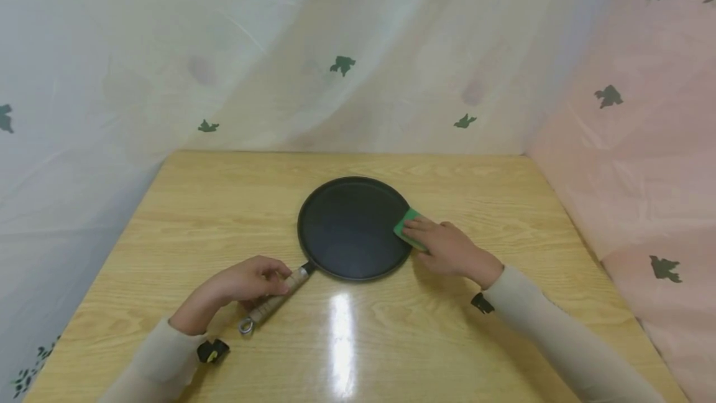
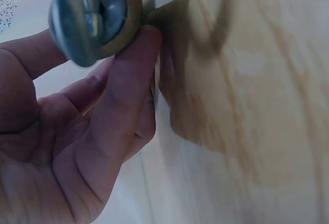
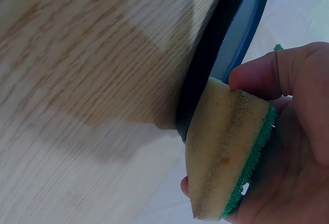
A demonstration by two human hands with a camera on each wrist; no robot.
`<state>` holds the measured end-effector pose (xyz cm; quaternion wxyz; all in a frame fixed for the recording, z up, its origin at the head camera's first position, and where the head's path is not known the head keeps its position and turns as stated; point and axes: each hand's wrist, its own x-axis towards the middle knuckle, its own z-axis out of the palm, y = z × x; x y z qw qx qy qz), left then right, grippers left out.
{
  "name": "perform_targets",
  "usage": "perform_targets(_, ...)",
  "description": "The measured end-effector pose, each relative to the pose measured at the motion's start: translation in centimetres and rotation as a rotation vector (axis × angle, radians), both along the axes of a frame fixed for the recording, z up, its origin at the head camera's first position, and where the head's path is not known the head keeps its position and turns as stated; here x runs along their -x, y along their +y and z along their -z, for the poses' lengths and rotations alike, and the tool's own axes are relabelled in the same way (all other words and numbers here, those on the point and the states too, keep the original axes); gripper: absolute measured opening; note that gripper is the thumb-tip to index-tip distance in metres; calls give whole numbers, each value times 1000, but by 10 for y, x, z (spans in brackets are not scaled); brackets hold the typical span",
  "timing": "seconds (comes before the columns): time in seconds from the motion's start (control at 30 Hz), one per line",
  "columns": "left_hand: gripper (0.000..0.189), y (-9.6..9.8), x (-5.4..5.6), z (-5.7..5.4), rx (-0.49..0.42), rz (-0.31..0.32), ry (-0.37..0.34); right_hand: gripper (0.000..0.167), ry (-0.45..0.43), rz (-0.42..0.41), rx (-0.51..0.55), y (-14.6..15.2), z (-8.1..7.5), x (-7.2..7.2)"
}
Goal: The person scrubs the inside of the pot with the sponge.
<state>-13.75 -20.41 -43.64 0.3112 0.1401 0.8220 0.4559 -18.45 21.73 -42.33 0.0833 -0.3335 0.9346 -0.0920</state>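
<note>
A round, shallow black frying pan lies flat on the wooden table, its wooden handle slanting toward the near left. My left hand grips this handle; in the left wrist view, thumb and fingers sit around it behind the metal hanging ring. At the pan's right edge my right hand pinches a sponge with a green scouring side and a dirty yellowish foam side. The foam rests against the pan's rim in the right wrist view, with the green side toward the palm.
The light wooden table reaches back to a pale curtain with green bird and leaf prints. Another curtain closes off the right side. Dark straps hang at both sleeves.
</note>
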Motion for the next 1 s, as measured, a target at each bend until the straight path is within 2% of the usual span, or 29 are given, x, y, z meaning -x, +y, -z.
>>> perform_targets(0.23,37,2,-2,-1,28,-27,8,49,-30,-26,19,-2,-4,-7)
perform_targets(0.7,37,0,-2,2,37,-13,55,54,-106,-77,69,-5,-9,-17)
perform_targets(0.8,37,0,0,3,31,-2,67,51,-138,-90,87,-5,-9,-18)
perform_targets(1.0,37,-2,0,3,19,7,71,46,-259,-99,136,-5,-12,-18)
